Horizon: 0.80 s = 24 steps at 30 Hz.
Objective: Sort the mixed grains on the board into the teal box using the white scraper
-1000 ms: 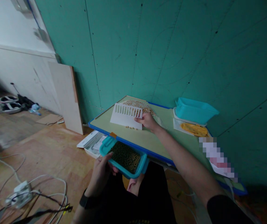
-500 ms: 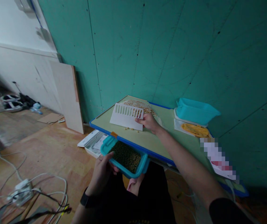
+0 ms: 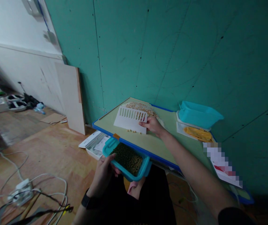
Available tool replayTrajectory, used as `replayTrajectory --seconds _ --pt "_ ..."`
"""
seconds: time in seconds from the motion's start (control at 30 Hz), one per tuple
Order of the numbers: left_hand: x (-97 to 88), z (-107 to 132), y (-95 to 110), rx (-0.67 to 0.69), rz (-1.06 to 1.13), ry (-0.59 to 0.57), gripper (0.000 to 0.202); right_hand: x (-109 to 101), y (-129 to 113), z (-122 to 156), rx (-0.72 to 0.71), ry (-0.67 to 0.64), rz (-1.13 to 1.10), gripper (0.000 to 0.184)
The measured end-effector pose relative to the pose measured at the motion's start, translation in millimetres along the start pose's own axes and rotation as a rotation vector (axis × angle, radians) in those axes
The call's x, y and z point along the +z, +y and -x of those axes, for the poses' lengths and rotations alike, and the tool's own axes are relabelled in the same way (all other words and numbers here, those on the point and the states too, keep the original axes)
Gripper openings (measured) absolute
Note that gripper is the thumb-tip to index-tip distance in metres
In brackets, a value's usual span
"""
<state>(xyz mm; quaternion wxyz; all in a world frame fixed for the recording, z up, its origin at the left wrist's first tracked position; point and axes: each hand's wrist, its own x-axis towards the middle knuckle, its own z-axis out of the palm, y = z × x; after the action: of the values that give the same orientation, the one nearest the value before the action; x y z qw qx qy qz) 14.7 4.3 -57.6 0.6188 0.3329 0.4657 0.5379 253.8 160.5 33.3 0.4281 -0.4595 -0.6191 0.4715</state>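
Observation:
My left hand [image 3: 106, 168] grips the near left rim of a turquoise plastic container [image 3: 145, 170], thumb over the edge. Dark green beans [image 3: 123, 154] fill much of it, with paler yellowish beans [image 3: 136, 164] at its right end. The container sits just below the table's front edge. My right hand [image 3: 154, 125] is closed on the right end of a white slotted scraper [image 3: 128, 122], which stands tilted on the tabletop. Behind the scraper lies a spread of mixed pale and brown beans [image 3: 143, 107]. A few yellow beans [image 3: 134, 131] lie in front of it.
The green table [image 3: 169, 140] with blue edging stands against a green wall. At its right are a turquoise basin [image 3: 198, 114], a yellow cloth [image 3: 198, 133] and a blurred packet [image 3: 225, 168]. Cables and a power strip [image 3: 22, 192] lie on the floor at left.
The view has shifted slightly, so everything sits a little lower and to the right. Both hands keep their holds; the scraper and container show little movement relative to the table.

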Motion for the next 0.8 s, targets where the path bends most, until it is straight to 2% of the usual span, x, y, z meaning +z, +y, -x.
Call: replayTrajectory --seconds 0.2,0.37,0.63,0.8 --pt "-0.9 2.7 3.2 0.004 -0.021 -0.023 0.051 -16.1 -1.5 16.1 0.039 0.030 0.048 0.050" --pt "-0.9 3.6 4.9 0.018 -0.014 -0.029 0.051 -36.4 -2.2 39.5 0.097 0.111 0.088 0.060" --pt "-2.8 0.1 -2.0 -0.002 0.038 -0.027 0.049 -64.9 -1.7 77.5 0.056 0.150 0.213 0.059" --pt "2.4 0.8 1.9 0.014 0.046 -0.009 0.048 -73.6 -0.4 96.4 0.028 0.196 0.243 0.060"
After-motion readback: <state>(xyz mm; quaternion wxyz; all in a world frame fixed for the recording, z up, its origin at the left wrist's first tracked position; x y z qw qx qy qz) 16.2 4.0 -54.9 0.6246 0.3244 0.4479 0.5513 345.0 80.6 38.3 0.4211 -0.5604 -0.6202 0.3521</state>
